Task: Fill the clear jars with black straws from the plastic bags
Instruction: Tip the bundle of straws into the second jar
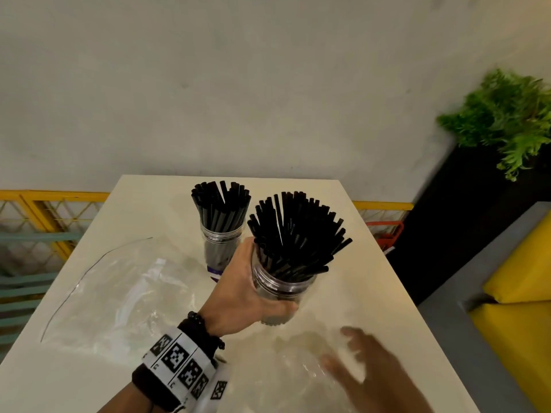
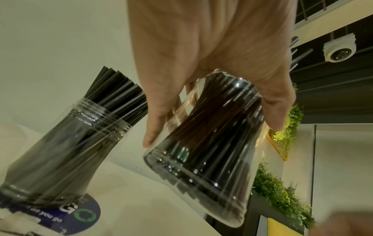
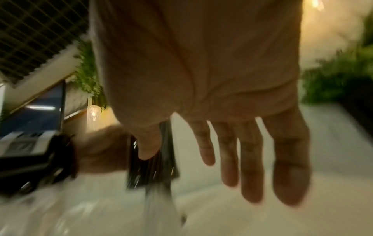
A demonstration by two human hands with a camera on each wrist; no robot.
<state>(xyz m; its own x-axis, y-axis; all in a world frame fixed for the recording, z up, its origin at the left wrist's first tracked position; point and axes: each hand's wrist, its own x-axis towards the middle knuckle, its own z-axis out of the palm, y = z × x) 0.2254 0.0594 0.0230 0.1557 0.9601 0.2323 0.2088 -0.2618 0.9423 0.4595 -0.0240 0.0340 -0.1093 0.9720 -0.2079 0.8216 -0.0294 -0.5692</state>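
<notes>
My left hand [image 1: 247, 290] grips a clear jar [image 1: 280, 296] packed with black straws [image 1: 295, 234], holding it tilted just above the white table [image 1: 357, 278]. In the left wrist view my fingers [image 2: 155, 127] wrap the jar [image 2: 201, 167] from above. A second clear jar [image 1: 220, 245] full of black straws [image 1: 220, 204] stands behind it on a purple sticker [image 2: 80, 214]. My right hand [image 1: 366, 362] hovers blurred with fingers spread over a clear plastic bag [image 1: 298, 371] at the table's near edge. Another empty clear bag [image 1: 119, 293] lies to the left.
A green plant [image 1: 507, 120] on a black planter [image 1: 453, 228] stands at the right, with yellow cushions [image 1: 524, 272] nearer. A yellow railing [image 1: 44, 210] runs behind the table, below a grey wall.
</notes>
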